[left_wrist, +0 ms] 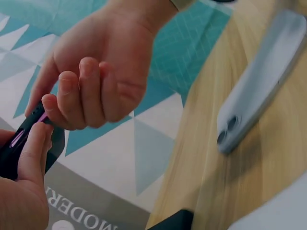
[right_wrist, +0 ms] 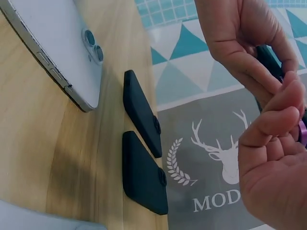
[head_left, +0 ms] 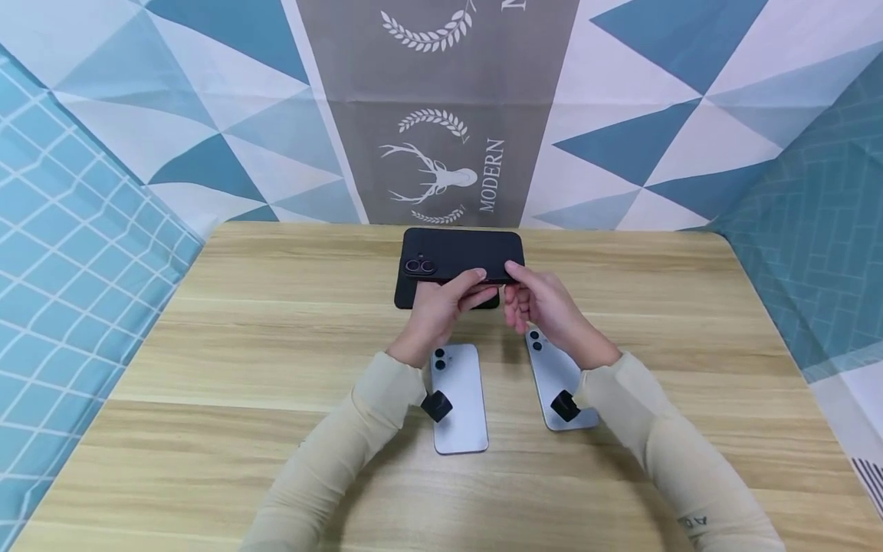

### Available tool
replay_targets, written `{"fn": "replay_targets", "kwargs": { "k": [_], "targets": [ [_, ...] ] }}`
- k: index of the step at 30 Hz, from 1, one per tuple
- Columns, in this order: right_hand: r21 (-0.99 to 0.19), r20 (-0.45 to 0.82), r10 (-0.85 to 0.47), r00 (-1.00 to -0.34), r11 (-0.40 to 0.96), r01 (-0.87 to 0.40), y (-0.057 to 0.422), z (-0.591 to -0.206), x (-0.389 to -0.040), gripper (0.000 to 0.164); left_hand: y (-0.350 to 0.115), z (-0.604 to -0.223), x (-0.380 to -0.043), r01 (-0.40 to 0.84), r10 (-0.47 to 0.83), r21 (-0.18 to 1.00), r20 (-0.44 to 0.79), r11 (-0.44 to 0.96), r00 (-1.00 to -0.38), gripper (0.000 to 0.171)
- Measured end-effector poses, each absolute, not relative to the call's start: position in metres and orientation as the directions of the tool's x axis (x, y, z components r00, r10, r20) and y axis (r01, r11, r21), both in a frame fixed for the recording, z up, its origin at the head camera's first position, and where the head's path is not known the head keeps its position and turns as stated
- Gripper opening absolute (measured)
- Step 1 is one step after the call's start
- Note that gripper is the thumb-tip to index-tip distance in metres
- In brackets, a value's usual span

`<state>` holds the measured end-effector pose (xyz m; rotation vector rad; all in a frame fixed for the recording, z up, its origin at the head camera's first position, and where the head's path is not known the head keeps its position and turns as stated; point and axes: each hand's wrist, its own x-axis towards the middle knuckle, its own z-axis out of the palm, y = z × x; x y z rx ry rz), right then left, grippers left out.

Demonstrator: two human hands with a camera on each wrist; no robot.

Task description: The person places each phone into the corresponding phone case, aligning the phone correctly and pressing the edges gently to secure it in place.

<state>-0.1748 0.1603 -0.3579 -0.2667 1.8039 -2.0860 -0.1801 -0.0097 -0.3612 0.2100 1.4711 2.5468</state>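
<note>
Both hands hold a black phone (head_left: 462, 257) above the back of the table, its two round camera lenses at the left end. The left hand (head_left: 438, 310) grips its near edge, thumb on top and fingers beneath. At the right end, the right hand (head_left: 545, 303) pinches the edge with its thumb and index finger, the other fingers curled inward. Pink side buttons show on the phone (left_wrist: 19, 139) in the left wrist view. Beneath it, partly hidden in the head view, two more black phones (right_wrist: 141, 112) lie side by side on the table.
On the wooden table (head_left: 241, 345), one white phone (head_left: 462, 406) lies near the left forearm. Another white phone (head_left: 552, 372) lies partly under the right forearm. A patterned cloth (head_left: 441, 100) hangs behind the table's back edge, with blue cloth at both sides.
</note>
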Motion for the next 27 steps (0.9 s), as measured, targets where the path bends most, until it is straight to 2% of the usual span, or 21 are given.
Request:
{"fn": "replay_targets", "kwargs": {
  "k": [15,18,21,24,27],
  "targets": [
    [-0.958,-0.075,-0.409,-0.91,-0.224,0.18,0.159,-0.3658,-0.1733,0.047,-0.0102,-0.3593,-0.1764,-0.176,0.215,0.836,-0.071,-0.52,-0.974,0.016],
    [-0.967,-0.066,-0.425,-0.903,-0.195,0.162,0.161,-0.3656,-0.1726,0.047,-0.0105,-0.3587,-0.1758,-0.202,0.222,0.831,-0.098,-0.518,-0.97,0.015],
    [-0.988,-0.069,-0.407,-0.911,-0.101,0.121,0.164,-0.3651,-0.1721,0.046,-0.0111,-0.3584,-0.1756,-0.232,0.237,0.832,-0.126,-0.503,-0.963,0.015],
    [-0.996,-0.07,-0.351,-0.934,-0.022,0.083,0.1661,-0.3653,-0.1714,0.045,-0.0119,-0.3585,-0.1759,-0.259,0.244,0.831,-0.154,-0.493,-0.958,0.016],
    [-0.997,-0.056,-0.288,-0.956,-0.025,0.067,0.1657,-0.3659,-0.17,0.045,-0.0122,-0.3585,-0.1766,-0.277,0.251,0.821,-0.169,-0.499,-0.953,0.017]
  ]
}}
